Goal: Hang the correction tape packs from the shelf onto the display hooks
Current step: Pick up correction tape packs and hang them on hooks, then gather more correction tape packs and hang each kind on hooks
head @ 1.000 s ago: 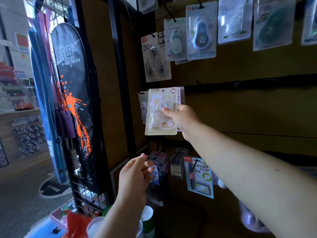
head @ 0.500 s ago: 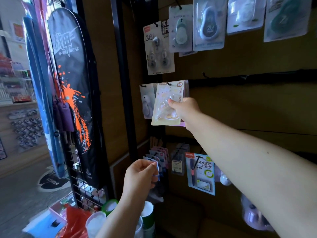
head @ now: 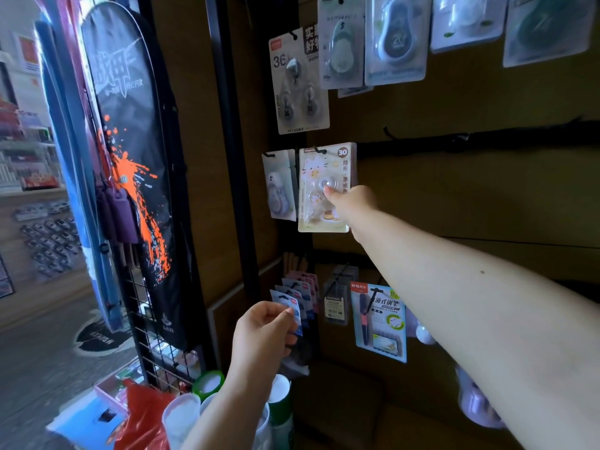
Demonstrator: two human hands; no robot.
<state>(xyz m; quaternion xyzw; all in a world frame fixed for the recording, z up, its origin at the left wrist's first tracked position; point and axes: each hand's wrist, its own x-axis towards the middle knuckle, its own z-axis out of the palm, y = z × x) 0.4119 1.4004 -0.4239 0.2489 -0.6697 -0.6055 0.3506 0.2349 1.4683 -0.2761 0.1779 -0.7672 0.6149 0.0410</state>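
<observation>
right hand (head: 352, 203) pinching one correction tape pack (head: 324, 186), on hook (head: 319, 150)

Daylight enters from the left, leaving the brown display wall (head: 454, 196) dim and shadowed. The blister packs (head: 394, 40) along the top edge look smeared and soft, with pale glare on their plastic. Wide-angle bending curves the black post (head: 227, 125)
</observation>
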